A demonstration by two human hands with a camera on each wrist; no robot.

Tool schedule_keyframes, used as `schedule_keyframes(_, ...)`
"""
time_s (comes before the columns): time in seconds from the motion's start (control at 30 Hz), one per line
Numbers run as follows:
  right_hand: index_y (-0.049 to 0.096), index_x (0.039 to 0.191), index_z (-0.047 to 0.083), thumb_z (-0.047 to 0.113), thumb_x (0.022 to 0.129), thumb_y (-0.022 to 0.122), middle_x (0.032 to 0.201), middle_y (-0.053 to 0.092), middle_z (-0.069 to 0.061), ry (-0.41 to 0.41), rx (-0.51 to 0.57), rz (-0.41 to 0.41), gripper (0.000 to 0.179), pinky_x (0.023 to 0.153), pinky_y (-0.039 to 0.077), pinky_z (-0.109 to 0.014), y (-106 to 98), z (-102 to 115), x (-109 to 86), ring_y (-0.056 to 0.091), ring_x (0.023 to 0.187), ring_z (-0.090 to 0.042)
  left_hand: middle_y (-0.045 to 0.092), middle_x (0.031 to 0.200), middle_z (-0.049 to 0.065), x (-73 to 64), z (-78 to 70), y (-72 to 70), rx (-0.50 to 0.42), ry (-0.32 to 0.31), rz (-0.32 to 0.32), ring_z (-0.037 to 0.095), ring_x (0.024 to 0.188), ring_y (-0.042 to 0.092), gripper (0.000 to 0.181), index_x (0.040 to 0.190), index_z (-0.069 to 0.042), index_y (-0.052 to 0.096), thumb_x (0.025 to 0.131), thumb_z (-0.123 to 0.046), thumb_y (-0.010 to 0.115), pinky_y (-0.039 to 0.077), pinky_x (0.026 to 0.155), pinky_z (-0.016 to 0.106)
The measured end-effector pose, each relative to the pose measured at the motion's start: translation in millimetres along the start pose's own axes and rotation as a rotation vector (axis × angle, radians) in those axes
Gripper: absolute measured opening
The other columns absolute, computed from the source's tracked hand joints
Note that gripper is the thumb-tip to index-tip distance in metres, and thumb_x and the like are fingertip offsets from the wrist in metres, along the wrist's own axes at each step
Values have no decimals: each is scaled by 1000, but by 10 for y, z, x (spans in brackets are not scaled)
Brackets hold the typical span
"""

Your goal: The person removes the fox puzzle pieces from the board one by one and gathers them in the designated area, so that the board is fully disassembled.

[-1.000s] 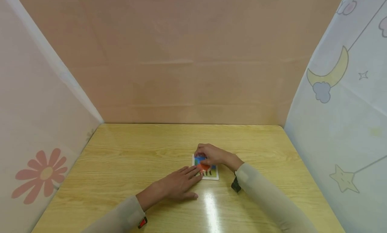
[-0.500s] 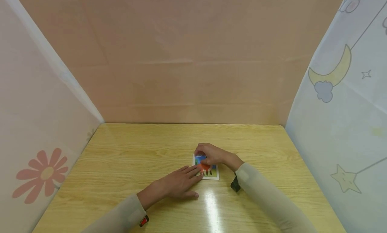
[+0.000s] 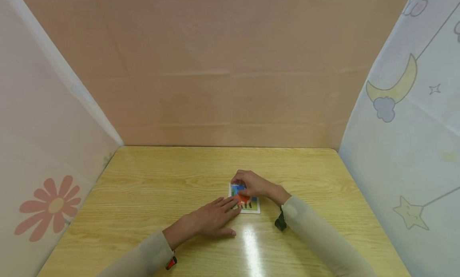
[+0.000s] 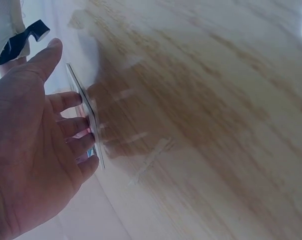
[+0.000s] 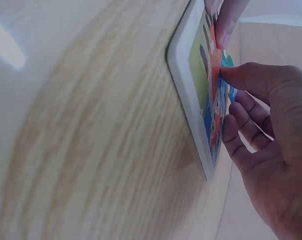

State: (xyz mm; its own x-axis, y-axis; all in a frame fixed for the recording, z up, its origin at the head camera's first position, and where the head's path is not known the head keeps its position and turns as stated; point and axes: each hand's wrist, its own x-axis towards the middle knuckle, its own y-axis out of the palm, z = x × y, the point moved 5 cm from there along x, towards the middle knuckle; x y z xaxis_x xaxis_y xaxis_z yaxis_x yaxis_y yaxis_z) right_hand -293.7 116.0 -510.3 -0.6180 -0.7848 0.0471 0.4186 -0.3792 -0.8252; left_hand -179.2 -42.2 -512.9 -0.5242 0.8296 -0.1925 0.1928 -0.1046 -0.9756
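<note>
The thumb and fingertips of the right hand bend down onto the far part of the picture board, tips slightly parted about a blue-green part; whether they pinch it cannot be told. The fingers of the left hand lie nearly straight, grip nothing and rest on the board's near left portion, the thumb spread toward the near right. Partly covered between the hands is an orange figure with dark legs. The board lies flat on the wooden table, slightly right of its middle. For sound handling, the flat hand should press evenly so that the board does not slide, while the bent fingers work lightly from above, clear of the other hand; a thin edge would probably catch if pushed sideways. Pale sleeves reach in from the near side. Beyond the table stands a plain brown sheet, with a printed flower to the left and a moon to the right.
</note>
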Motion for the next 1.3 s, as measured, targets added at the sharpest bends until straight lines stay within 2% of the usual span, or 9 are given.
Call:
schedule_keyframes(0.37, 74, 128, 2, 7, 93, 80, 114, 67, -4, 4, 29, -11, 36, 87, 57, -28, -10, -1, -47, 63, 97, -14, 20, 176, 12, 12, 0, 10, 6, -3, 4, 26, 162, 22, 79, 167, -14, 34, 108, -65, 42, 27, 130, 47)
schedule_keyframes(0.6, 74, 125, -1, 5, 93, 79, 113, 70, -8, -24, 44, -40, 33, 84, 59, -29, -26, 23, -73, 67, 97, -18, 19, 176, 11, 6, -10, -4, -3, -14, 18, 26, 163, 20, 79, 168, -14, 33, 108, -65, 42, 25, 130, 47)
schedule_keyframes(0.77, 75, 123, 0, 7, 93, 80, 110, 70, -6, -30, 41, -66, 32, 80, 59, -27, -31, 7, -88, 66, 92, -15, 18, 177, 10, 5, -13, -5, -9, -21, 25, 26, 163, 19, 79, 168, -15, 33, 108, -65, 43, 24, 131, 46)
schedule_keyframes(0.93, 76, 121, 2, 8, 92, 80, 110, 71, -6, -17, 33, -91, 30, 82, 59, -27, -24, -30, -95, 67, 93, -16, 18, 177, 11, 4, -18, -12, -8, -18, 23, 27, 163, 20, 79, 168, -14, 33, 108, -65, 43, 24, 131, 47)
schedule_keyframes(1.3, 77, 120, 3, 8, 91, 80, 112, 71, -4, -22, 34, -112, 30, 81, 59, -29, -41, -78, -157, 65, 93, -13, 18, 177, 10, -3, -15, 2, 50, -7, 3, 25, 163, 20, 78, 168, -16, 31, 108, -64, 43, 26, 130, 46)
